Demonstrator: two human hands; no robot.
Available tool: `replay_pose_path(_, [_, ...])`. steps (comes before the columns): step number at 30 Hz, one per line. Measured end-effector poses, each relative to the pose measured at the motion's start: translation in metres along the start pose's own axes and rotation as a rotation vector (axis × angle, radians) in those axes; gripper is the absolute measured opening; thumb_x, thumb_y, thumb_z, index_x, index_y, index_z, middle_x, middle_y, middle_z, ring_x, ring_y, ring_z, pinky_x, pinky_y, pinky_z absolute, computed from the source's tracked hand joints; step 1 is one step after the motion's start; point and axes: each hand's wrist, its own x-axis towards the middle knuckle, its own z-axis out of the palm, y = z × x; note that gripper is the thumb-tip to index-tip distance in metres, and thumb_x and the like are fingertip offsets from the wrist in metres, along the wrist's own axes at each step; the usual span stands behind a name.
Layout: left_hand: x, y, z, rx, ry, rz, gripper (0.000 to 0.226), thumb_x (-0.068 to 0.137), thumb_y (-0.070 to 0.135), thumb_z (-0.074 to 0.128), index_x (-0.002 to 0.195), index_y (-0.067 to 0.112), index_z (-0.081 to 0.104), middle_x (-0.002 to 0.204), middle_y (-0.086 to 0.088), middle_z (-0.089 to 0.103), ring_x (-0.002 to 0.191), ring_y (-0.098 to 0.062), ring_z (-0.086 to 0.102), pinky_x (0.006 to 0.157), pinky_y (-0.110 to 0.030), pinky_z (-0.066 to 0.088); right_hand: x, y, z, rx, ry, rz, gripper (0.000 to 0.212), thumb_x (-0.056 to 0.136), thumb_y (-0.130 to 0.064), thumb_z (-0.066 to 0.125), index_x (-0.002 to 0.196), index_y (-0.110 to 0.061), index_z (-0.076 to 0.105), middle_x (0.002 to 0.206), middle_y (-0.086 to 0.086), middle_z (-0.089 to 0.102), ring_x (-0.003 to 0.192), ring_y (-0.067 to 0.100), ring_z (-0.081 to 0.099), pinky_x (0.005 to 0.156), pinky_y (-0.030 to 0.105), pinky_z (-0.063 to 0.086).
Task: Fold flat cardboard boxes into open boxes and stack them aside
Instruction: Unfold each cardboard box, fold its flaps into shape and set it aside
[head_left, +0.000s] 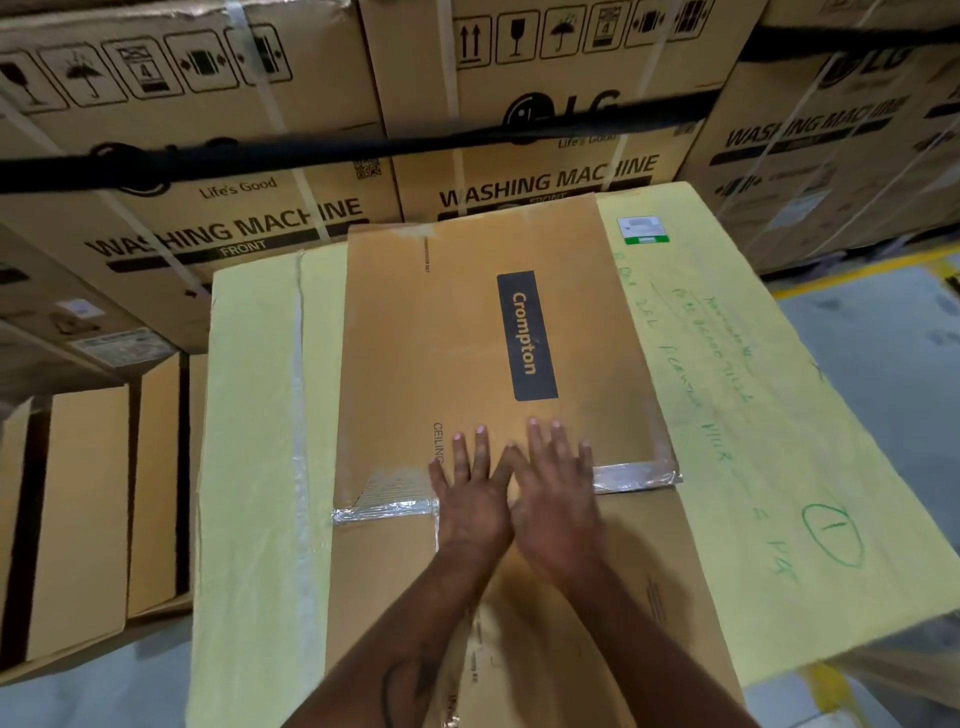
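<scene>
Both hands lie flat, fingers straight and spread, on a flattened Crompton ceiling-fan carton (483, 364): the left hand (470, 493) and right hand (556, 499) press side by side, touching at the thumbs, right over the taped fold line at about 6 o'clock of the dark Crompton label (527, 335); neither curls round anything. The carton lies lengthwise, running from 12 to 6 o'clock, on top of a large pale-yellow wrapped box (753, 415) that serves as the work surface. It looks like the early step, with the blank still flat and being pressed or creased along the clear tape (636, 475) before it is opened. The next move likely calls for getting fingers under an edge and lifting the panels apart into a tube; the old tape at the seam may resist. Green handwriting (727, 374) and a small sticker (643, 230) mark the yellow wrap at 2 o'clock. Strapped LG washing machine cartons (519, 104) wall the far side from 10 to 2 o'clock, plain brown boxes (93, 509) stand at 8 o'clock, and grey floor with a yellow line (857, 273) shows at 3 o'clock.
</scene>
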Motion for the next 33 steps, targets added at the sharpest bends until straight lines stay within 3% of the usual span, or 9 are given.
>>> replay_pose_path(4, [-0.040,-0.041,0.032,-0.054,0.175,-0.075,0.075,0.101,0.070,0.019,0.164,0.039,-0.008,0.169,0.000,-0.029,0.155,-0.029,-0.029,0.123,-0.063,-0.007,-0.013,0.012,0.061,-0.003,-0.272,0.067,0.090,0.093,-0.081,0.031,0.165,-0.029,0.018,0.173,0.008,-0.001,0.158,0.038,-0.005,0.121,0.067,0.000])
replay_pose_path(10, [-0.039,-0.050,0.029,-0.083,0.189,-0.137,0.079,0.096,0.082,0.020,0.164,0.043,0.007,0.174,0.000,-0.013,0.159,-0.034,-0.012,0.121,-0.066,0.003,-0.004,0.033,0.050,-0.032,-0.321,0.133,0.087,0.090,-0.084,0.032,0.160,-0.032,0.034,0.170,0.009,0.022,0.153,0.044,0.024,0.112,0.076,0.024])
replay_pose_path(13, [-0.046,-0.078,0.020,-0.212,0.228,-0.424,0.080,0.089,0.087,0.034,0.158,0.049,0.025,0.174,-0.005,0.004,0.156,-0.041,0.001,0.114,-0.070,0.013,-0.011,0.059,0.033,0.033,-0.339,0.456,0.093,0.086,-0.086,0.039,0.163,-0.042,0.010,0.173,0.007,-0.002,0.156,0.045,-0.002,0.115,0.075,0.008])
replay_pose_path(17, [-0.053,-0.090,0.005,-0.271,0.204,-0.448,0.083,0.083,0.085,0.051,0.154,0.047,0.031,0.171,-0.012,0.005,0.153,-0.045,0.006,0.112,-0.071,0.025,-0.014,0.070,0.025,0.116,-0.378,0.608,0.101,0.079,-0.092,0.042,0.160,-0.049,0.000,0.171,0.008,-0.019,0.153,0.046,-0.022,0.114,0.076,-0.003])
replay_pose_path(20, [-0.053,-0.093,-0.005,-0.376,0.248,-0.574,0.090,0.073,0.082,0.068,0.150,0.043,0.039,0.165,-0.025,0.015,0.144,-0.052,0.024,0.107,-0.066,0.038,-0.016,0.074,0.019,0.198,-0.316,0.770,0.105,0.075,-0.093,0.047,0.161,-0.045,0.010,0.171,0.012,-0.013,0.155,0.047,-0.008,0.118,0.072,0.004])
replay_pose_path(25, [-0.059,-0.104,-0.018,-0.399,0.262,-0.612,0.093,0.066,0.075,0.081,0.145,0.037,0.049,0.138,-0.019,0.046,0.120,-0.049,0.049,0.097,-0.057,0.047,-0.026,0.097,-0.009,0.181,-0.205,0.853,0.118,0.067,-0.086,0.066,0.157,-0.022,0.027,0.148,0.021,0.041,0.133,0.044,0.043,0.103,0.056,0.042])
replay_pose_path(27, [-0.060,-0.105,-0.024,-0.478,0.278,-0.640,0.091,0.064,0.064,0.088,0.142,0.035,0.050,0.136,-0.018,0.048,0.116,-0.048,0.055,0.098,-0.057,0.045,-0.023,0.115,-0.018,0.348,-0.187,0.907,0.108,0.065,-0.071,0.081,0.148,-0.015,0.038,0.136,0.016,0.052,0.121,0.040,0.055,0.097,0.051,0.048])
replay_pose_path(30, [-0.061,-0.092,-0.032,-0.615,0.368,-0.666,0.087,0.063,0.041,0.096,0.136,0.029,0.049,0.133,-0.015,0.044,0.107,-0.046,0.061,0.096,-0.059,0.047,-0.019,0.136,-0.035,0.591,-0.162,0.892,0.060,0.074,-0.047,0.084,0.120,-0.016,0.059,0.112,0.005,0.069,0.100,0.031,0.065,0.084,0.040,0.052])
replay_pose_path(33, [-0.063,-0.062,-0.040,-0.620,0.465,-0.666,0.071,0.072,0.018,0.087,0.133,0.022,0.050,0.129,-0.018,0.047,0.099,-0.048,0.063,0.088,-0.058,0.051,-0.019,0.142,-0.048,0.568,-0.035,0.792,0.037,0.082,-0.037,0.080,0.110,-0.019,0.063,0.100,0.002,0.072,0.094,0.032,0.068,0.073,0.035,0.045])
